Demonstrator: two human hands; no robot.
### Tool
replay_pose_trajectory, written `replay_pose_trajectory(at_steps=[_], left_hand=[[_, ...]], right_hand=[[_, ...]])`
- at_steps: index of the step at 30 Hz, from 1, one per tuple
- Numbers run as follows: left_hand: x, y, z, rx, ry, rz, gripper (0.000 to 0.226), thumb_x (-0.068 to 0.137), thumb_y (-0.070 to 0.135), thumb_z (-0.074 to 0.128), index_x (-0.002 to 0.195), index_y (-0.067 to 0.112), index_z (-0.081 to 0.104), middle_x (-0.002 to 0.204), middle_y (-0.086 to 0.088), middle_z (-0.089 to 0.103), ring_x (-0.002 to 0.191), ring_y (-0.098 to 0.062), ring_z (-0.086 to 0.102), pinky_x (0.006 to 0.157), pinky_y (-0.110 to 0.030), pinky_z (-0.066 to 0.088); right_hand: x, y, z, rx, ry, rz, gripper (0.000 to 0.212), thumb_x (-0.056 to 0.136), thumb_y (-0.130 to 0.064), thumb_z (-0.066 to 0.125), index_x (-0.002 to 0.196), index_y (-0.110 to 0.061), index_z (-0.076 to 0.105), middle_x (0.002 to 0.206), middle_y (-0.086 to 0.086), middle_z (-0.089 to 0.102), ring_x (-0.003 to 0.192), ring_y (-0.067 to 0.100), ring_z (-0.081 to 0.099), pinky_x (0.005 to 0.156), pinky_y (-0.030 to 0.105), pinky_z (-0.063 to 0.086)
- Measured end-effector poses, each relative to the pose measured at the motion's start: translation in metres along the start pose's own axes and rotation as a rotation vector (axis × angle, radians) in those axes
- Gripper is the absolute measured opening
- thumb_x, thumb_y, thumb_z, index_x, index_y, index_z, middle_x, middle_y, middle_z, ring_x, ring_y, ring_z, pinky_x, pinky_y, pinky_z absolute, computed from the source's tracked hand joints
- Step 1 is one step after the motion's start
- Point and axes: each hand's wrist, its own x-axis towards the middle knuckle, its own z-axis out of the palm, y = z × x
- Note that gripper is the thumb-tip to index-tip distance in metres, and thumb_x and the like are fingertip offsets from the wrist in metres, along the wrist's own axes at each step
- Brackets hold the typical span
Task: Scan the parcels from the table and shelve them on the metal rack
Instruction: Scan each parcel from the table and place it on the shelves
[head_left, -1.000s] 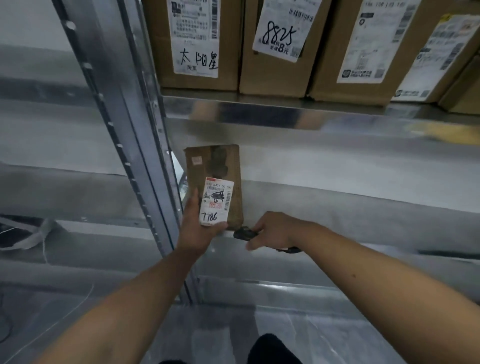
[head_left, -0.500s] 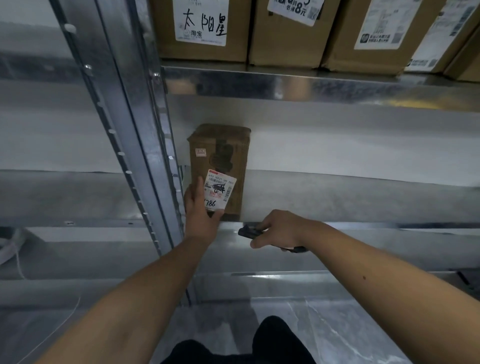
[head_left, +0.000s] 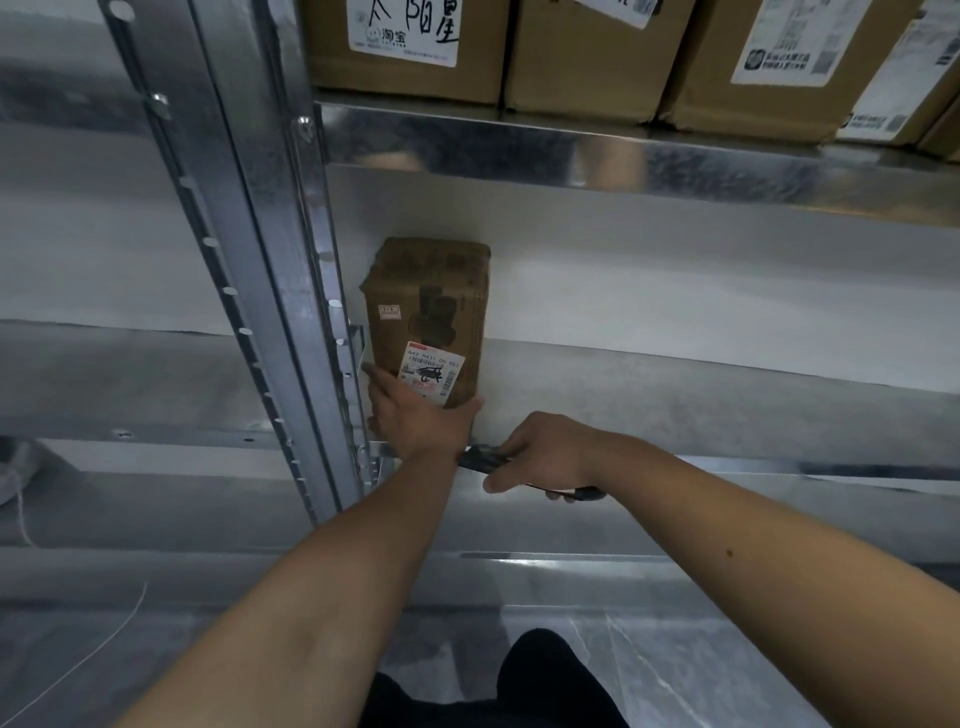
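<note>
A small brown cardboard parcel (head_left: 431, 306) with a white shipping label stands upright on the middle shelf of the metal rack (head_left: 675, 395), hard against the left upright. My left hand (head_left: 415, 415) grips the parcel's bottom, fingers on its left side and thumb at its right corner. My right hand (head_left: 540, 457) hovers just in front of the shelf edge and holds a dark handheld scanner (head_left: 483, 460), mostly hidden under the fingers.
The rack's perforated steel upright (head_left: 260, 291) runs down the left. Several labelled cardboard boxes (head_left: 587, 52) fill the shelf above. The middle shelf stretches bare to the right of the parcel. My dark trouser leg (head_left: 540, 675) and grey floor show below.
The parcel has gone from being held in front of the rack to standing deeper on the middle shelf. My left hand slid lower on it; my right hand stayed with the scanner.
</note>
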Motion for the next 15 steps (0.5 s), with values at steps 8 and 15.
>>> replay_pose_trajectory(at_steps=[8,15], left_hand=[[0.014,0.000,0.001,-0.035,0.111,-0.074,0.154,0.058,0.055,0.096,0.165,0.015,-0.006,0.172,-0.012,0.017,0.158,-0.035,0.019,0.126,-0.051,0.017],[0.013,0.006,-0.005,-0.016,0.054,-0.098,0.157,0.061,0.052,0.097,0.163,0.016,-0.017,0.173,-0.012,0.014,0.158,-0.034,0.017,0.127,-0.052,0.015]], right_hand=[[0.008,0.003,-0.013,-0.034,-0.023,-0.053,0.046,0.088,-0.046,0.081,0.120,-0.013,0.079,0.079,0.007,0.062,0.062,0.018,0.058,0.043,0.018,0.043],[0.007,0.001,-0.028,-0.111,-0.034,-0.112,0.048,0.091,-0.048,0.079,0.125,-0.014,0.078,0.082,0.001,0.064,0.064,0.009,0.054,0.058,0.025,0.042]])
